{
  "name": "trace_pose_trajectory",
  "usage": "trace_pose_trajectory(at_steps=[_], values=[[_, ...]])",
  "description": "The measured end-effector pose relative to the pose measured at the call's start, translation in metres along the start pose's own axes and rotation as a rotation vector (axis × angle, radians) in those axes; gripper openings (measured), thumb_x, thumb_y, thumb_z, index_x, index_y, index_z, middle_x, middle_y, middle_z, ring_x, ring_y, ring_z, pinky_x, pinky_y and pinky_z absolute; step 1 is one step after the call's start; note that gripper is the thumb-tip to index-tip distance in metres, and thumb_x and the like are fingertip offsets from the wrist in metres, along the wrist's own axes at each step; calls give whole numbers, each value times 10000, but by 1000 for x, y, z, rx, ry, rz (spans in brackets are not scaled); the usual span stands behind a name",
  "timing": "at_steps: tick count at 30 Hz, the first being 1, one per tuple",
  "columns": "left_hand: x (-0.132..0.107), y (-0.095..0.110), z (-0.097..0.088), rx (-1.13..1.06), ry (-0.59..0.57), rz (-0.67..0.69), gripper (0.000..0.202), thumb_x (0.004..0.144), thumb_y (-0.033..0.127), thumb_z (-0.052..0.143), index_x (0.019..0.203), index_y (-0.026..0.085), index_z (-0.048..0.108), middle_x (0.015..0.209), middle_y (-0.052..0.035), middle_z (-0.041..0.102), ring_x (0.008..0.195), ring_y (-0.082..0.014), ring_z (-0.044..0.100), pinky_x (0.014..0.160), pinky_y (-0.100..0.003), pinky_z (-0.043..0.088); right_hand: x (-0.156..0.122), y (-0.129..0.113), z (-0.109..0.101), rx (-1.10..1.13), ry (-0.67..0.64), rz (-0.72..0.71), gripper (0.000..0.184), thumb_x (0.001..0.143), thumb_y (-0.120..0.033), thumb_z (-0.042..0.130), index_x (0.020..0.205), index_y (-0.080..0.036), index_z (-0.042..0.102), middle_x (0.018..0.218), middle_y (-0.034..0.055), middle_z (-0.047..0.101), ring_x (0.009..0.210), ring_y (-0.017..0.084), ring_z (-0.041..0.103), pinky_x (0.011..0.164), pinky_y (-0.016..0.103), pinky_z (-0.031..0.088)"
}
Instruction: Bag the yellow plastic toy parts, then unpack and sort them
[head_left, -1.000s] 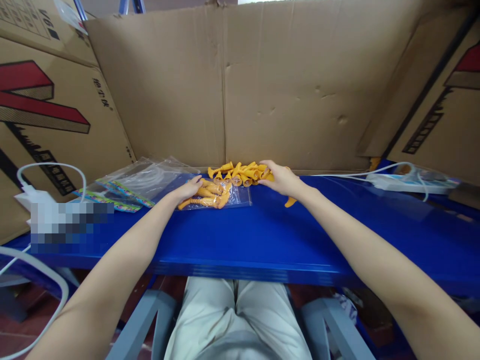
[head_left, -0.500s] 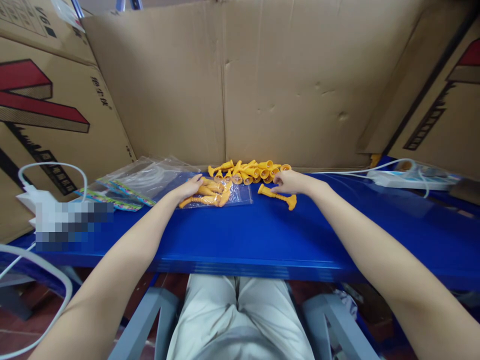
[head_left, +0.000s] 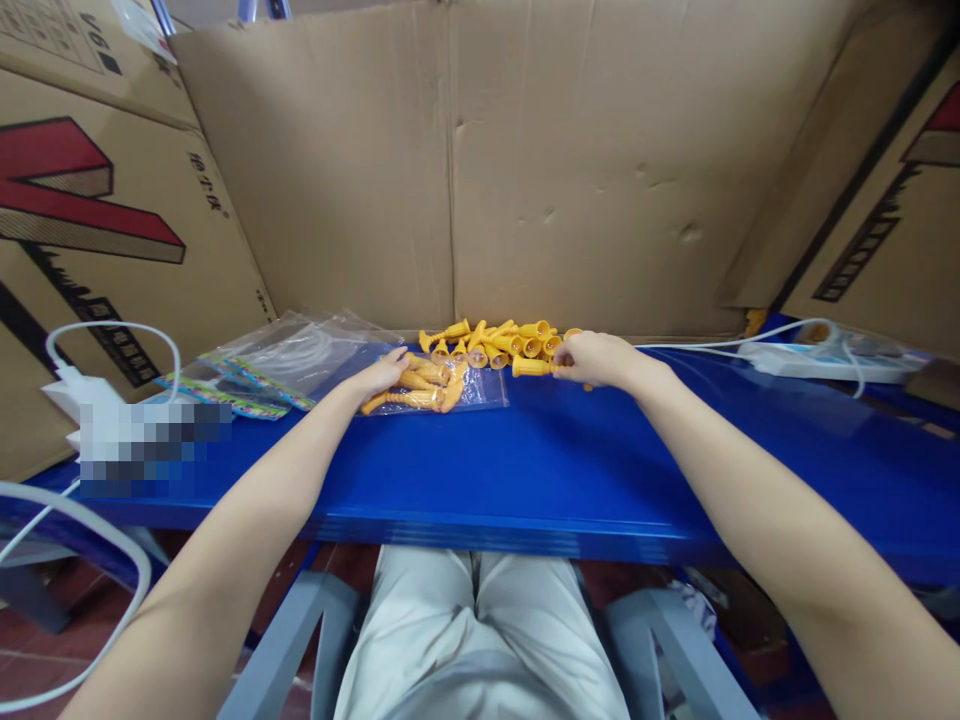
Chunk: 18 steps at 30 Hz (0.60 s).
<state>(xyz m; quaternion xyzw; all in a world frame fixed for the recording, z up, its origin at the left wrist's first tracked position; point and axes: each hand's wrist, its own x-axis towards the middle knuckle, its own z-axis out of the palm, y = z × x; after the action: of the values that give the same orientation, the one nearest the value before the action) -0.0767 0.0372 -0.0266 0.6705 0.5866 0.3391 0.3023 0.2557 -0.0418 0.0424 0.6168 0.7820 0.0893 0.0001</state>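
My left hand [head_left: 386,371] is closed on the left end of a clear plastic bag [head_left: 489,390] lying flat on the blue table. Inside the bag are several yellow toy hammers [head_left: 416,399]. To the right of it, my right hand [head_left: 596,358] has its fingers wrapped round a yellow plastic toy hammer [head_left: 529,367]. Its flared handle end sticks out to the left, and a bit of its head shows below the fingers; the middle is hidden. Just behind both hands lies a pile of similar yellow hammers [head_left: 508,342], flared ends mostly facing me.
Flat clear bags with colourful header strips [head_left: 255,398] lie left of my left hand. White chargers and cables [head_left: 101,410] stand at the left edge, a white power strip [head_left: 825,362] at the right. Tall cardboard [head_left: 585,170] walls the back of the blue table [head_left: 495,470].
My right hand has closed round the loose toy hammer and turned it, raising its head end toward the pile. My left hand has stayed on the bag.
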Motion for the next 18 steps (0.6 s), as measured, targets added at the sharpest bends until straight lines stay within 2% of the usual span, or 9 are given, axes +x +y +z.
trace_pose_trajectory(at_steps=[3,8,13,18], values=[[0,0,0,-8,12,1,564,867,316,429,1409,169,386,1527,-107,289,1406,-216,273,1145,-335,177,-8,-8,-7,10,20,-24,181,807,-295,590,893,-216,728,713,34,686,683,155,622,616,237,401],[0,1,1,-19,3,-14,575,873,302,405,1426,152,361,1526,-109,291,1400,-212,287,1138,-330,201,-17,-33,-7,10,46,-126,174,824,-255,595,893,-198,743,696,56,683,681,176,630,626,258,399],[0,1,0,-19,-1,-12,580,873,312,408,1433,172,352,1529,-88,285,1406,-203,273,1134,-322,206,-10,-47,6,139,112,-251,171,839,-285,604,925,-244,747,764,33,703,687,162,623,615,252,388],[-3,5,0,-11,3,-24,574,882,302,391,1433,146,357,1528,-92,278,1405,-197,275,1139,-306,190,2,-49,27,261,176,-295,157,837,-301,614,894,-258,754,799,14,717,718,151,630,626,247,391]])
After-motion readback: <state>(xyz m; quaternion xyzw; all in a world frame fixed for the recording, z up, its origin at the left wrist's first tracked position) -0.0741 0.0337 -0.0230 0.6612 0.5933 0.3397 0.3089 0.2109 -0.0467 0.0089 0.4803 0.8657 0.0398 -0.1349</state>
